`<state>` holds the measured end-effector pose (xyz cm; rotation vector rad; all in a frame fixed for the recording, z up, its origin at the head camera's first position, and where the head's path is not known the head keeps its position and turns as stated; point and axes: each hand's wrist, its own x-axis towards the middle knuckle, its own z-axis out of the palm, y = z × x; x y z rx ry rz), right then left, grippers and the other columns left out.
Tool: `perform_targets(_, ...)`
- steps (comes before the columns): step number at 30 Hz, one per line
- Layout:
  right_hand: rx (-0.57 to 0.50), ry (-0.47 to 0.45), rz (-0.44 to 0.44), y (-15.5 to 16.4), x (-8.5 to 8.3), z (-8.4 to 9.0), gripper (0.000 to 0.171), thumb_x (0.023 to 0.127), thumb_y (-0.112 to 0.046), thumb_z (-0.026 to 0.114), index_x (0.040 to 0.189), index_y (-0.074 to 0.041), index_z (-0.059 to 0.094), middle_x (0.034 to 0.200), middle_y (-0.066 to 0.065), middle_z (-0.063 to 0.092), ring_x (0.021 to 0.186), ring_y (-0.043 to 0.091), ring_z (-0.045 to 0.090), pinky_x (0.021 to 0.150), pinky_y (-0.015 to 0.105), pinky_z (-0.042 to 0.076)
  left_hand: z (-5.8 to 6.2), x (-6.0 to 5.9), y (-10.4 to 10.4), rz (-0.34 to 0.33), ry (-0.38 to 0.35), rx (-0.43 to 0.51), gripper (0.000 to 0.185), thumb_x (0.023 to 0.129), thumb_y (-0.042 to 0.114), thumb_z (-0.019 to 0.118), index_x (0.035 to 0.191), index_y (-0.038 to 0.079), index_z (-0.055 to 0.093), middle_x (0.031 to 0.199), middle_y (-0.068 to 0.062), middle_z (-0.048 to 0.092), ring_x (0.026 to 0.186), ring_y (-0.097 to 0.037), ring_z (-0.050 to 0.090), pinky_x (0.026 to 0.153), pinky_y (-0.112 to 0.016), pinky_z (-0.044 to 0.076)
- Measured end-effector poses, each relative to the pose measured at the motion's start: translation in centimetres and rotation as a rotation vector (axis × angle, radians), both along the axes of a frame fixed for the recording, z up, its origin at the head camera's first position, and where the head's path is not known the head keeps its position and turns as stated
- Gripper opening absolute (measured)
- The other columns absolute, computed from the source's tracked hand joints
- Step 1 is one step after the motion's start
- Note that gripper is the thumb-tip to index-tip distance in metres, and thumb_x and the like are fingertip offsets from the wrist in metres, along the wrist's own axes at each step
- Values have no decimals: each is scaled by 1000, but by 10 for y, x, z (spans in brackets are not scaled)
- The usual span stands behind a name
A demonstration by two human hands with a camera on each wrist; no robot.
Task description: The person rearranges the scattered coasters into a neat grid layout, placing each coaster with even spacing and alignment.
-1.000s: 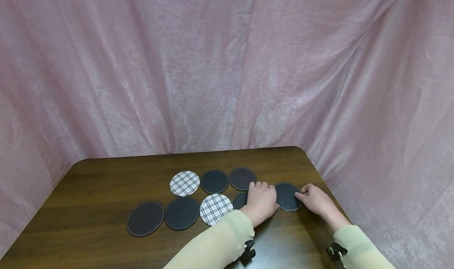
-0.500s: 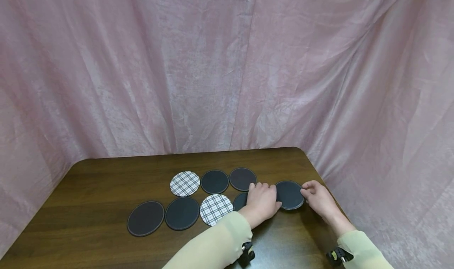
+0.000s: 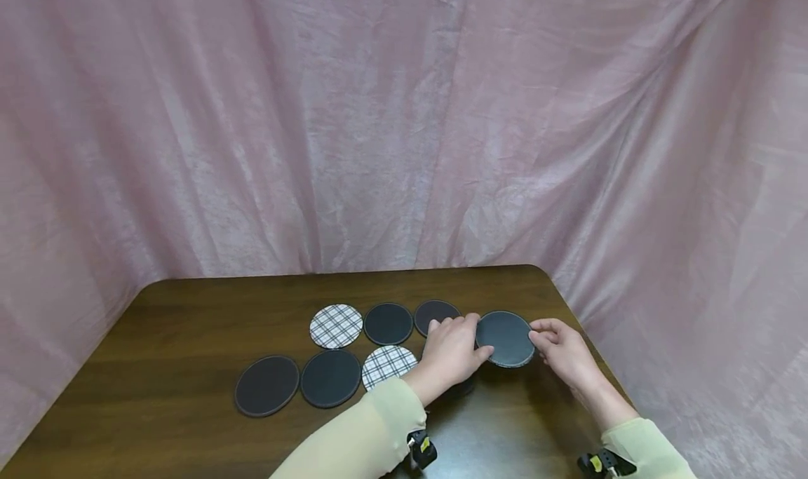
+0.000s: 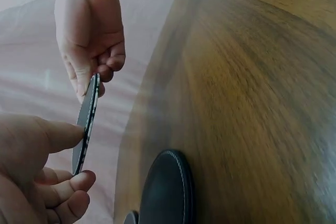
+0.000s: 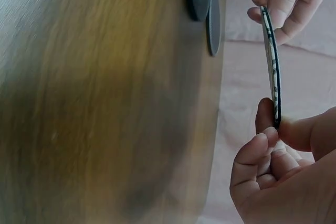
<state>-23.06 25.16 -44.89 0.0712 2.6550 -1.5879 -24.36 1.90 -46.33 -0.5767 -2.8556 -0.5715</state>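
A round dark coaster point(image 3: 505, 340) with pale stitching is raised off the tabletop between both hands. My left hand point(image 3: 447, 356) pinches its left edge, thumb on the dark face. At the opposite edge my right hand point(image 3: 567, 356) pinches it between thumb and fingers. Seen edge-on in the right wrist view, the coaster point(image 5: 272, 64) shows a black face and a white, dark-patterned underside. Below the left hand, another dark coaster point(image 3: 465, 386) is mostly hidden by that hand.
Behind lie a plaid coaster point(image 3: 337, 326), a black one point(image 3: 388, 323) and a brownish one point(image 3: 435, 313). Nearer are a plaid point(image 3: 386, 365), a black point(image 3: 331, 379) and a brownish coaster point(image 3: 267, 386), all on the wooden table point(image 3: 189, 339). Pink curtains point(image 3: 379, 114) hang around it.
The coaster has risen from the table and shifted slightly left. My left hand has moved left and now grips its edge; my right hand has followed with it.
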Motion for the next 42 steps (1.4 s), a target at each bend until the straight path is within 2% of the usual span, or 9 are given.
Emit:
perform_targets(4,20,6,21,-7,-1,3,36,114,-14,63,142,8,57,102,7,73,85,23,62,73,33,54,-1,0,-10,-1,-17,48,58,99,48,83,143,13,69,123,-1,78,106,-22,71,82,-38,42)
perform_targets(7,52,17,41,-11,-2,5,36,113,-16,65,141,6,59,107,9,75,93,25,64,77,34,53,0,0,-18,-5,-10,88,55,99,45,84,141,13,70,122,-1,78,106,-23,71,82,-39,43)
perform_targets(11,83,37,64,-18,-4,6,35,112,-18,67,138,4,61,106,10,76,99,27,64,80,35,50,2,1,-28,-2,10,143,51,99,41,85,139,12,72,105,3,76,98,-21,69,79,-38,41)
perform_targets(14,96,41,81,-24,-5,8,34,112,-20,68,136,3,61,102,7,76,96,26,61,80,37,47,4,1,-36,7,9,169,51,99,39,86,139,12,72,89,6,68,88,-17,65,76,-37,38)
perform_targets(17,103,52,103,-32,-6,11,32,112,-19,69,134,2,61,99,6,75,91,23,57,78,37,44,4,0,-43,18,2,183,50,99,38,86,140,13,72,84,9,63,82,-13,60,75,-36,37)
perform_targets(25,128,80,160,-55,-10,16,29,111,-20,69,132,-1,61,96,3,76,87,21,56,76,38,42,5,0,-67,41,-2,208,51,99,35,85,142,12,70,82,9,61,82,-14,58,78,-38,37)
perform_targets(30,115,92,195,-72,-15,12,23,111,-15,68,128,-1,61,88,3,75,90,29,66,81,40,44,6,3,-84,64,-33,222,52,99,33,85,143,10,70,86,6,63,85,-16,59,80,-39,39)
perform_targets(35,90,104,224,-91,-20,8,18,110,-11,68,124,-2,62,82,3,72,89,33,70,81,38,45,5,4,-104,94,-33,214,51,99,33,86,142,11,70,84,6,60,81,-15,57,80,-40,42)
perform_targets(42,97,125,263,-114,-22,8,18,111,-14,69,123,-3,62,84,1,74,88,32,71,82,40,46,7,9,-127,113,-25,234,50,99,31,86,141,8,70,83,7,58,76,-11,54,82,-43,43)
